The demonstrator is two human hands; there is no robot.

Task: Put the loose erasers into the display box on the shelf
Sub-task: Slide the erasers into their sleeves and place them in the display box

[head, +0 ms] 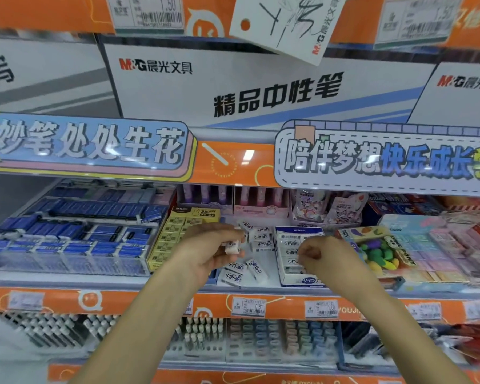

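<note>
A white and blue display box (302,280) stands on the middle shelf, with white erasers stacked inside it. Several loose white erasers (257,268) lie on the shelf just left of the box, some at the front and some further back (261,236). My left hand (205,250) hovers over the loose ones and is closed around one white eraser (232,247). Over the box hangs my right hand (320,254), fingers curled; whether it holds anything is hidden.
A yellow box of 2B erasers (175,236) stands left of the loose pile, with blue erasers (75,239) beyond it. A colourful toy-eraser box (380,250) sits right of the display box. Orange shelf edge with price tags (250,306) runs below; pens fill the lower shelf.
</note>
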